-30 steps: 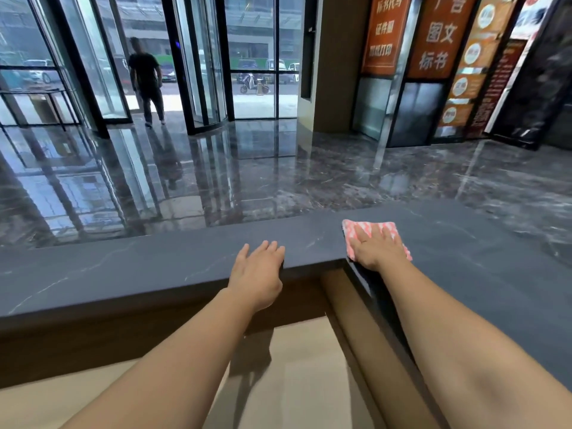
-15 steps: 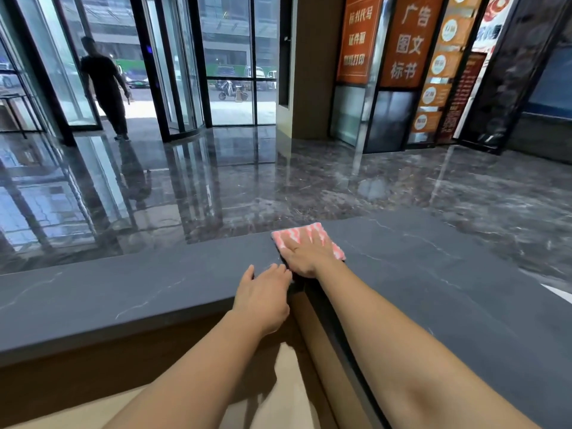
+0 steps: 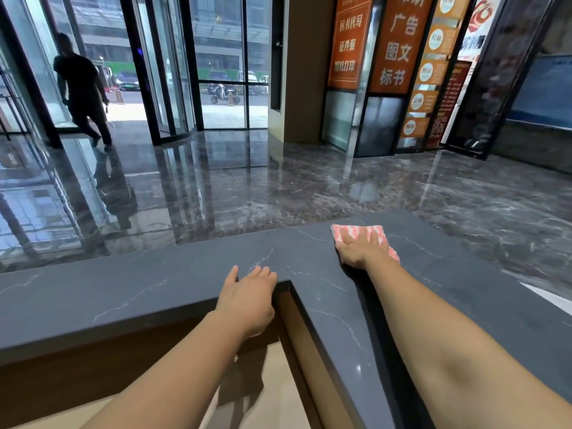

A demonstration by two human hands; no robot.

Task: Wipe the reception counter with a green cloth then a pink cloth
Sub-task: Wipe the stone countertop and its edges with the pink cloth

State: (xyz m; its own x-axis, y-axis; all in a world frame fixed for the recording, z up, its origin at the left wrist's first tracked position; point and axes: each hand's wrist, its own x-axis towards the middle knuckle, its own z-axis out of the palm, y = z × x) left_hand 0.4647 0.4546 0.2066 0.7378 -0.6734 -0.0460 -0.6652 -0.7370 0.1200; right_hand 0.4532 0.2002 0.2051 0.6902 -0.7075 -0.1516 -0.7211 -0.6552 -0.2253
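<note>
So the person was standing behind the dark grey stone bench [image 3: 130, 298], the L-shaped kind with thin white veins running through it, right at the inside corner where the two slabs met at a mitred seam. The right hand [image 3: 360, 250] was flat on top of the pink cloth [image 3: 376, 235], fingers spread and palm pressing it down onto the right-hand slab, a bit past the seam and near the far edge of the bench. The cloth had a pink and white pattern and was folded into a rough rectangle, with its far edge and right corner poking out from under the fingers. So that hand wasn't gripping anything, just splayed wide and pushing down.

The left hand [image 3: 247, 300] was holding nothing. It sat on the near edge of the left slab right by the inner corner, fingers loosely together and laid over the lip, palm down. The two hands were near each other but apart, with the seam between them.

Below the bench top there was a brown wood front and a lighter lower desk surface [image 3: 263, 394]. Out beyond the bench was a shiny dark marble floor [image 3: 278, 187], a glass revolving door [image 3: 167, 72], orange signs [image 3: 399, 41] with Chinese characters on the right, and a person in dark clothes [image 3: 82, 88] walking by the entrance at far left.
</note>
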